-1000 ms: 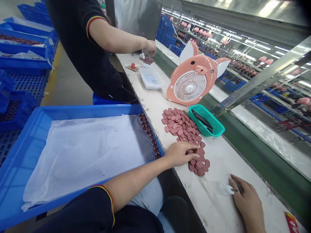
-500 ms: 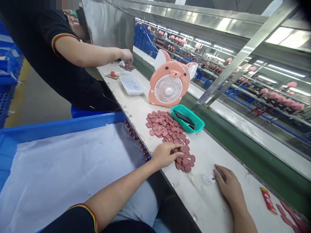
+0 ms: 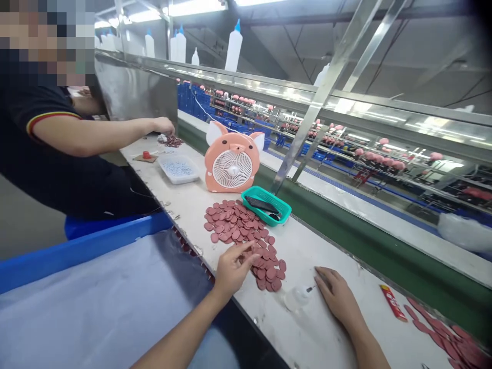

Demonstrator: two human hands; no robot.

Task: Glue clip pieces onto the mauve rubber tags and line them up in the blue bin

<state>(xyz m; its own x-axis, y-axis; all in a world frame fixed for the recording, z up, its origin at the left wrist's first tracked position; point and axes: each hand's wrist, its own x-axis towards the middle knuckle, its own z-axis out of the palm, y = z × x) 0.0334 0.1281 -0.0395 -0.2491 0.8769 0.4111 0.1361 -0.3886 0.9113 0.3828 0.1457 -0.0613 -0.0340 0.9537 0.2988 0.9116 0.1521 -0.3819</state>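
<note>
My left hand (image 3: 232, 269) is at the near edge of a pile of flat reddish-brown oval discs (image 3: 234, 220). Its thumb and fingers are apart, and no disc shows between them. On the white worktop to the right rests my right hand (image 3: 338, 297), fingers loosely bent and nothing visible in them. Just left of its thumb lies a clear, see-through bottle (image 3: 298, 298) with a thin dark tip, apart from the fingers. A green plastic basket (image 3: 284, 207) holding a dark object touches the far side of the pile.
Behind the pile stands a pig-shaped fan (image 3: 232, 166). A white tray (image 3: 179, 177) with small bluish pieces is farther left, near a co-worker's hand (image 3: 164, 125). A lined blue crate (image 3: 88, 246) borders the worktop. A red packet (image 3: 393, 303) and more reddish pieces (image 3: 442, 328) lie right.
The view has tilted up, showing white bottles on the shelf above. My left hand has drawn back slightly from the discs. The bottle's tip now stands clear of my right fingers.
</note>
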